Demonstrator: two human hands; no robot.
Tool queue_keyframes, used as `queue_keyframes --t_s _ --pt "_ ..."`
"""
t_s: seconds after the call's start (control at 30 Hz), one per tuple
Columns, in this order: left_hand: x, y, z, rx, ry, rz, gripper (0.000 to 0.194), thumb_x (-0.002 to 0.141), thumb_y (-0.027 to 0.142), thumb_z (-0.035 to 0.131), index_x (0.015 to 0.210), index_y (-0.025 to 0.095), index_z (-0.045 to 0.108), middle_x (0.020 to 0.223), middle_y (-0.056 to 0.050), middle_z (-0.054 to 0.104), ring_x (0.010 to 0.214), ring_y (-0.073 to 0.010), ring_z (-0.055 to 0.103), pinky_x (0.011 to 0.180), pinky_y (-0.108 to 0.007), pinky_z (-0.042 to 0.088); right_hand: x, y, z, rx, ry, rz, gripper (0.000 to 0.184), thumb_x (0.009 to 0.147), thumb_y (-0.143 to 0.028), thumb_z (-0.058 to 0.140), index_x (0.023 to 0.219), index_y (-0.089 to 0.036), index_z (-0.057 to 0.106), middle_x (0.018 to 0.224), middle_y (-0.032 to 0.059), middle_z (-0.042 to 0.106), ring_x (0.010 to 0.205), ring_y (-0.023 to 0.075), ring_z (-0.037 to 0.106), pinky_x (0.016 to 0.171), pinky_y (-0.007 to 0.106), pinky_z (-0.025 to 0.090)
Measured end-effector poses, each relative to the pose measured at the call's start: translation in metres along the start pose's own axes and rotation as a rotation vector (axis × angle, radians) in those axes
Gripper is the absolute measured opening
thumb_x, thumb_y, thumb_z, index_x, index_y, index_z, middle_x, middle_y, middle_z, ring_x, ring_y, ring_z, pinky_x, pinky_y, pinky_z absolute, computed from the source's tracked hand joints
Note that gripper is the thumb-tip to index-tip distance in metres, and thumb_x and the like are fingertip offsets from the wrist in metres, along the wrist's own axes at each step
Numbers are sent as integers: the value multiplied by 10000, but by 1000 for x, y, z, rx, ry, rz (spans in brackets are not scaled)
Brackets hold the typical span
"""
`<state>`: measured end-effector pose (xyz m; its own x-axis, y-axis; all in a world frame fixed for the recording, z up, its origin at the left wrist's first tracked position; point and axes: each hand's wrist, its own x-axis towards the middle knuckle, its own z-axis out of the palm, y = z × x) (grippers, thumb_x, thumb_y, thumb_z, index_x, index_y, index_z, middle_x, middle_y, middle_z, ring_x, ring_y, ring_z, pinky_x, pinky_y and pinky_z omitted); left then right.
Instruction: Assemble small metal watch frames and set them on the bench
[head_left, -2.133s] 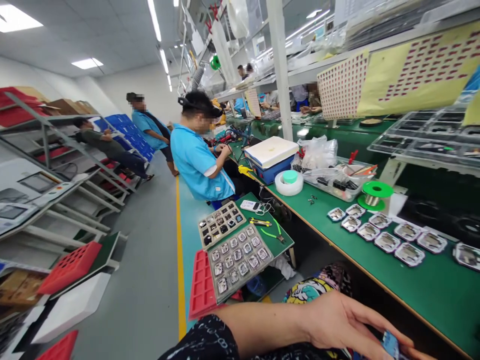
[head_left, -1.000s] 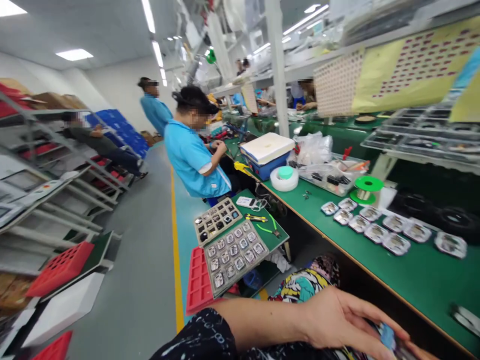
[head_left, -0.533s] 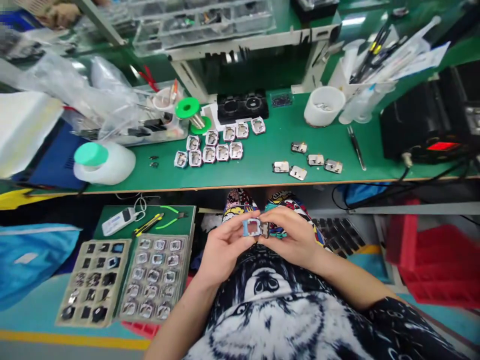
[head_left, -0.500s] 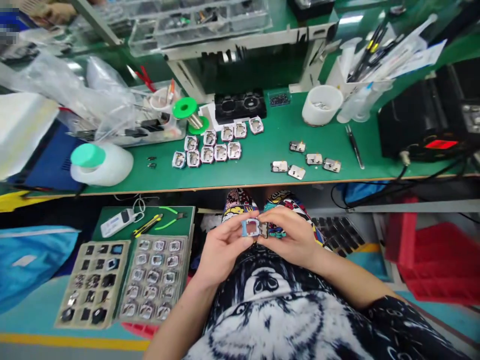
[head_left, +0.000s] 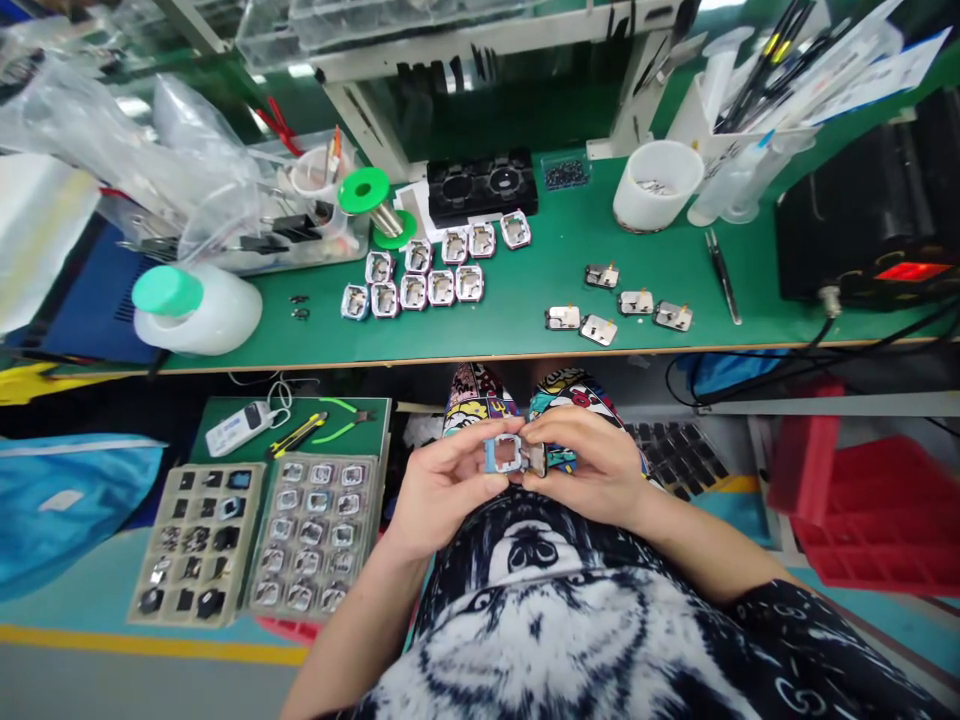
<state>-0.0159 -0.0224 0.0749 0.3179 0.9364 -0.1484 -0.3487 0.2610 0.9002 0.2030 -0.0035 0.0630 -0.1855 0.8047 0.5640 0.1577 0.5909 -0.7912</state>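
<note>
My left hand pinches a small watch case frame, light blue at its left side and open through the middle. My right hand grips a small watch module with a metallic face and dark edge, close against the frame's right side. Both pieces are over my lap, in front of the bench edge. Whether they are joined is too small to tell. On the bench, several similar watch cases stand in two rough rows, and several silvery modules lie to their right.
Tweezers lie near a black device with a red display. A white cup, a solder spool and a green-capped bottle stand on the bench. Compartment trays, a cutter and green-handled nippers are at lower left.
My view has tilted down slightly, so the bench sits higher. The module in my right hand has turned a little, showing more of its metallic face. Both hands keep their grip.
</note>
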Motion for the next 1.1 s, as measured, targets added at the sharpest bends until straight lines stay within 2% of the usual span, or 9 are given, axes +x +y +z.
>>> queue_keyframes --t_s 0.17,0.33,0.6,0.77,1.1 --pt "1 -5 -4 -5 -26 32 499 905 120 853 1366 288 760 1444 -120 712 1219 -312 750 1017 -429 658 -2 3 4 4 9 -7 405 860 -292 914 1212 -190 741 1068 84 794 971 198 768 884 323 652" --pt "3 -14 0 40 47 116 527 890 47 839 1354 285 763 1419 -96 726 1313 -259 697 1130 -360 585 -2 5 8 -65 40 -15 368 877 -270 896 1198 -189 736 1068 100 800 978 219 773 888 352 653" --pt "4 -16 6 133 61 246 531 880 17 830 1334 284 769 1414 -115 707 1383 -273 640 1142 -383 573 -2 6 9 -164 51 -90 327 925 -222 834 1227 -206 712 1072 98 804 990 227 781 896 381 662" --pt "2 -18 4 156 83 255 527 875 20 836 1326 285 769 1419 -117 697 1370 -278 648 1133 -390 580 -2 6 8 -170 35 -146 342 923 -178 821 1243 -182 700 1071 114 808 1012 233 792 902 384 667" --pt "5 -21 6 134 129 262 470 858 53 864 1266 272 781 1359 -112 681 1315 -257 655 1112 -381 585 -4 9 10 -210 54 -195 351 927 -205 830 1251 -186 695 1064 123 796 1013 240 792 900 405 685"
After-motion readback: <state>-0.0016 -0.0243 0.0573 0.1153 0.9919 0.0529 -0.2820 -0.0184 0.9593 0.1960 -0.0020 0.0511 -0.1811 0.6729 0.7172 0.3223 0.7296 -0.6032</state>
